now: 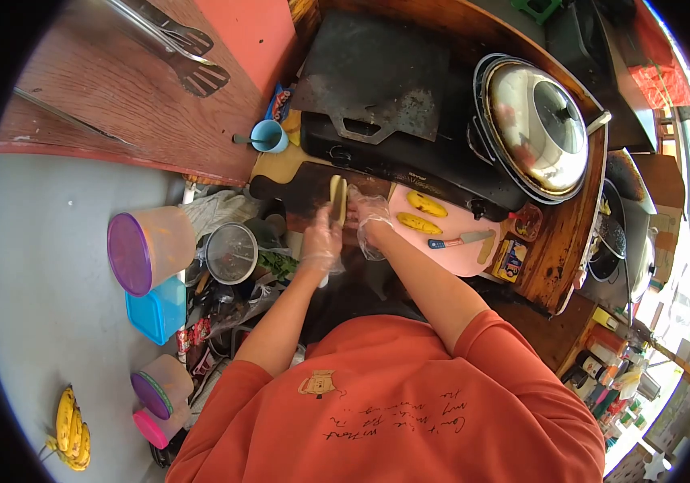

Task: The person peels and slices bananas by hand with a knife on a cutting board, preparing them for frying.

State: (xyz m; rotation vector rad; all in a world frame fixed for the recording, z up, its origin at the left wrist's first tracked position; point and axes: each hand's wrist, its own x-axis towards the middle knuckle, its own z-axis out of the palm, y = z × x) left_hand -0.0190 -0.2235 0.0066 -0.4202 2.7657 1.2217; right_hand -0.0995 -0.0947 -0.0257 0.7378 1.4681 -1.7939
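A pale banana (337, 190), with a dark strip along its middle, is held upright over a dark wooden board (296, 189). My left hand (322, 243), in a clear plastic glove, is closed around its lower end. From the right, my gloved right hand (370, 212) has its fingers closed against the banana's side; the fingertips are partly hidden. Just right of that hand, two yellow bananas (420, 224) lie on a pink cutting board (449, 256). A knife (461, 240) with a blue handle rests there too, beside a pale strip (486, 249).
A black stove (409, 173) with a flat griddle plate (377, 72) stands behind the boards. At its right sits a lidded pot (534, 121). A blue cup (269, 137) stands at the left, a yellow box (510, 259) at the right. Plastic containers (152, 249) line the left side.
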